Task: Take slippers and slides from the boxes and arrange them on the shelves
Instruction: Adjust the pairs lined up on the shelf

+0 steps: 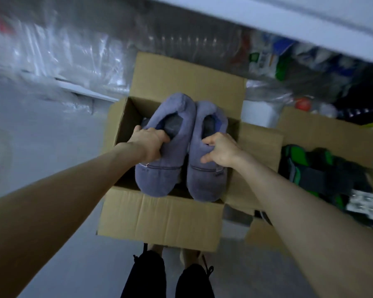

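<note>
Two grey-blue plush slippers are held side by side over an open cardboard box (159, 220) on the floor, toes pointing toward me. My left hand (151, 145) grips the left slipper (159, 175) at its opening, fingers curled inside. My right hand (220, 149) grips the right slipper (207, 181) the same way. More dark footwear lies hidden under them in the box.
A second cardboard box (323, 130) at the right holds green-and-black slides (306, 166). A white shelf edge (289, 20) runs across the top, with plastic-wrapped goods (63, 61) below it. My legs and feet (170, 274) stand just before the box on the grey floor.
</note>
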